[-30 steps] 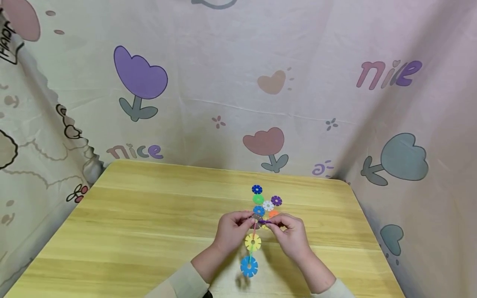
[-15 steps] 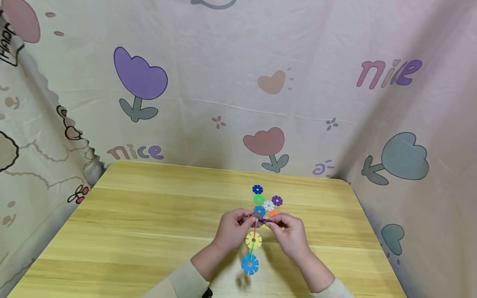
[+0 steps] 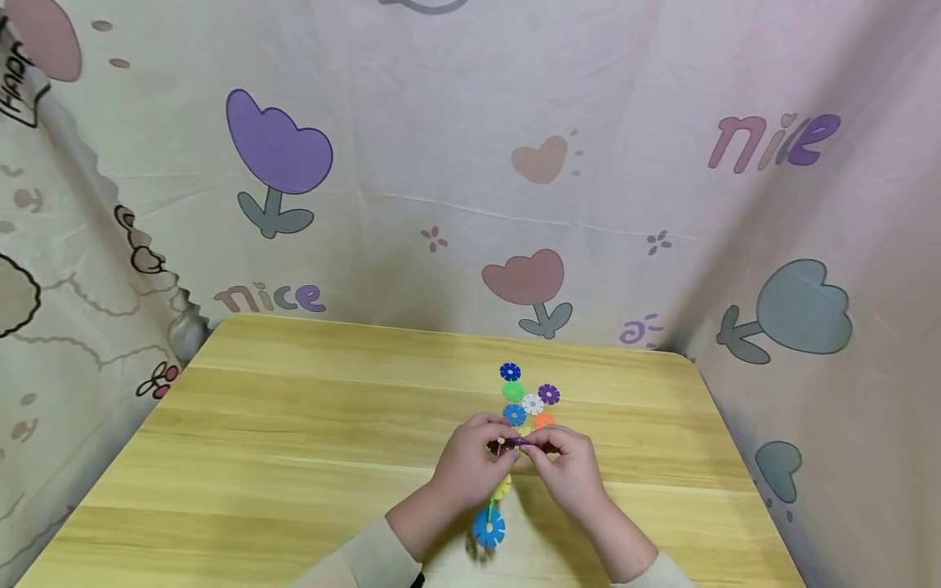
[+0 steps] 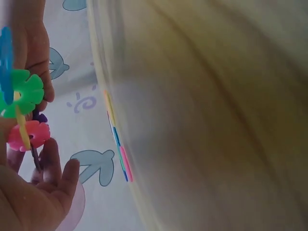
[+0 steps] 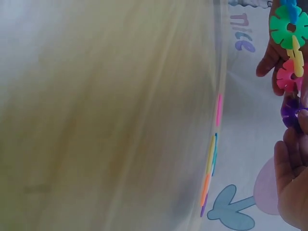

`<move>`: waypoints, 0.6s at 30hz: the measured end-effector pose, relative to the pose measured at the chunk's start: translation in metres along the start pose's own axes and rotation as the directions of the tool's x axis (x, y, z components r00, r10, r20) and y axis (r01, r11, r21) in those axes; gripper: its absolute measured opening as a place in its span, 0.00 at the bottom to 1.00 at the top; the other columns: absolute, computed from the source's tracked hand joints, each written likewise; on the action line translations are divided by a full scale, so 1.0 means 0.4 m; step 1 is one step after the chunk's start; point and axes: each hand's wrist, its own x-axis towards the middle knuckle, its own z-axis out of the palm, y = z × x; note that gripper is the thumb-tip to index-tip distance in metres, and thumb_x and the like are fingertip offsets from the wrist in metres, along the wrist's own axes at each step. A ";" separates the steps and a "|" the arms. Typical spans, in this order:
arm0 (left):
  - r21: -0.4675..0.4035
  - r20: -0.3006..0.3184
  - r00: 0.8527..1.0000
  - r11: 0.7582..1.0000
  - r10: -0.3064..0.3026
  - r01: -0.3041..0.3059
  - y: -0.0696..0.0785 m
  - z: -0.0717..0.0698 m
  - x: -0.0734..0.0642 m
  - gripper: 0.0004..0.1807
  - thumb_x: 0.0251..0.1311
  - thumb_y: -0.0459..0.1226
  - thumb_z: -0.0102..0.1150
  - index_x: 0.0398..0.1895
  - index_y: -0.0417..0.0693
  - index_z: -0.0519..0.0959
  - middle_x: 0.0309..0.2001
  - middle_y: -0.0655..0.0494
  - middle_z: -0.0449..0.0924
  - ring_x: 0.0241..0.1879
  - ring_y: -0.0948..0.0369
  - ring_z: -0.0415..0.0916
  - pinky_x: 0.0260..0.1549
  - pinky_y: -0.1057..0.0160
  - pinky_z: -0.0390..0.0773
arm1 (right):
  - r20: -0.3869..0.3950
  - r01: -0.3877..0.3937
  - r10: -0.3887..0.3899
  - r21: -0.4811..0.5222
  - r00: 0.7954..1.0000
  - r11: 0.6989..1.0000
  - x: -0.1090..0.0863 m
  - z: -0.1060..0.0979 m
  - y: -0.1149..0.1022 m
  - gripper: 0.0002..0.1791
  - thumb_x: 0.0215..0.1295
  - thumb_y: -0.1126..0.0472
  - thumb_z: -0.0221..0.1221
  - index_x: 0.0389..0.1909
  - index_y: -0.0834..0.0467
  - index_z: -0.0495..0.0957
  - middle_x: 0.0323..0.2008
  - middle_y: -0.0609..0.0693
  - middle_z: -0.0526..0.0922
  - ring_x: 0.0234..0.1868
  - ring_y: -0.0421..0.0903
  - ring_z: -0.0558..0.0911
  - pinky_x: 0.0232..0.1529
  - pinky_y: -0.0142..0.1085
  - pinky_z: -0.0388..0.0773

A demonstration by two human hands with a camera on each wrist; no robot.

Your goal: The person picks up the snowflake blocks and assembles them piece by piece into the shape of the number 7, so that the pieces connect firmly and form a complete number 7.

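The left hand (image 3: 470, 469) pinches the upper end of a chain of plastic flower discs (image 3: 492, 514), held above the wooden table (image 3: 294, 441). The right hand (image 3: 566, 472) pinches a purple disc (image 3: 519, 442) against that end. Loose discs (image 3: 531, 398) lie just beyond the fingers.
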 end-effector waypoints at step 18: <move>-0.050 -0.102 0.988 0.992 -0.119 0.114 0.003 -0.007 -0.001 0.01 0.65 0.33 0.73 0.38 0.45 0.90 0.51 0.47 0.88 0.54 0.53 0.85 0.43 0.65 0.85 | 0.016 -0.112 0.112 -0.023 0.994 0.993 0.030 -0.061 0.038 0.10 0.57 0.76 0.73 0.37 0.61 0.87 0.34 0.52 0.88 0.33 0.42 0.83 0.37 0.36 0.85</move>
